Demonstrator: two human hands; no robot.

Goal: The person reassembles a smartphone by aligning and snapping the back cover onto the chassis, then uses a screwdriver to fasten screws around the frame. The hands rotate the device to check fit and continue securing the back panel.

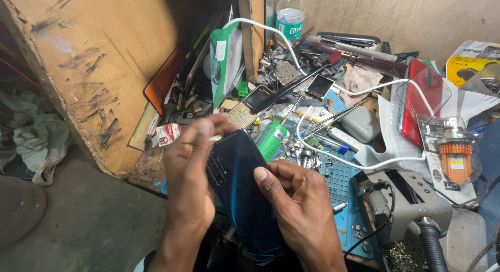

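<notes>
Hands (245, 183) curled, gripping dark phone (242, 183)

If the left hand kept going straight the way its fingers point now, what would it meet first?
Probably the gold keypad phone. The left hand grips the dark blue smartphone with fingers aimed up and right towards that phone; depth is unclear, so it might pass above.

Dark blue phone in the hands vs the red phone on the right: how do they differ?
The dark blue phone is gripped between the left hand and right hand, back side up; the red phone lies untouched on the clutter under a clear cover. Blue is glossy and dark, red is bright. Both are slim slab phones.
</notes>
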